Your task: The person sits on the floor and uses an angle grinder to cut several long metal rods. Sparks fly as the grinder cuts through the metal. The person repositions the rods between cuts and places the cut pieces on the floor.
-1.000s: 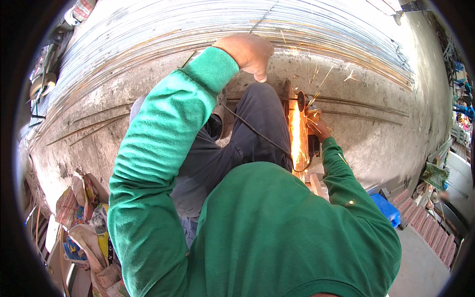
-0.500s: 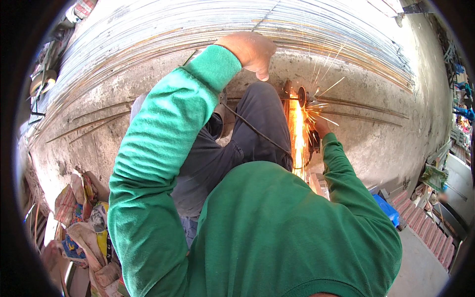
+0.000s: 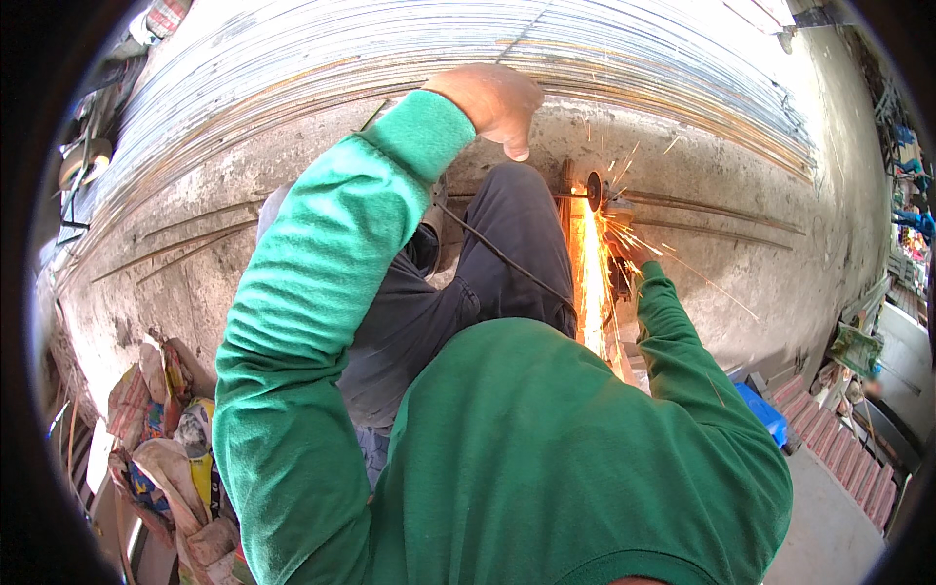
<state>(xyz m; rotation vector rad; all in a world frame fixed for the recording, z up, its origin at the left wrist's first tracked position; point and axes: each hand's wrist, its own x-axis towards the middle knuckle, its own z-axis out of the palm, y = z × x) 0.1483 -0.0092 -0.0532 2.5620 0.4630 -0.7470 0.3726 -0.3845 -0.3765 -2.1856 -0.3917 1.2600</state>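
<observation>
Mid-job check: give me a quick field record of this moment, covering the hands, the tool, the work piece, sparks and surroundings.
left hand: reaches forward, resting by the long steel rods
right hand: mostly hidden behind sparks, at the angle grinder
grinder disc: on a thin rod lying on the concrete floor
sparks: orange stream thrown back toward the person
clothing: green sleeves, dark trousers
left side: heap of bags
right side: blue box

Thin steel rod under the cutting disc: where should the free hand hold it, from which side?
Grip the thin steel rod on its long bare run, well away from the grinder's cutting disc. Come from above, on the far side from the spark stream, which sprays back toward the person. The left hand rests on the bundle of rods.
</observation>
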